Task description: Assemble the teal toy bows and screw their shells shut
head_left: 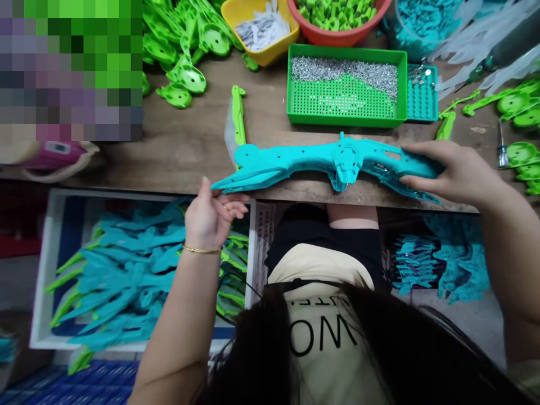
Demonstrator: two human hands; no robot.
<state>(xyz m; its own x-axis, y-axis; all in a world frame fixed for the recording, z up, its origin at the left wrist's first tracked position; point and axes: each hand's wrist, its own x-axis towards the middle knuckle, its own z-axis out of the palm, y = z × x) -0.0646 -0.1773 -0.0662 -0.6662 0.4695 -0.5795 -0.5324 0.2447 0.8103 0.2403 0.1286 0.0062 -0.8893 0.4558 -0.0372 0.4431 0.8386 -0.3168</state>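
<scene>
A long turquoise plastic toy bow part (304, 160), curved and with a raised block near its middle, lies across the front of the workbench. Its pointed left tip is held between the thumb and fingers of my left hand (215, 211). At the other end, my right hand (459, 171) grips the part, thumb on the near side and fingers on the far side. Just behind its left portion lies a light green arm piece (238, 115) with a translucent fin, partly hidden by the turquoise part. Another green piece (446, 125) sits behind my right hand.
Behind stand a green tray (348, 119) of small screws, a yellow bin (261, 55), a red bowl (340, 36) and a teal tray (423, 95). A screwdriver (502, 149) lies right. Below the bench edge, a white crate (44, 270) holds turquoise parts. Green parts (185, 79) lie left.
</scene>
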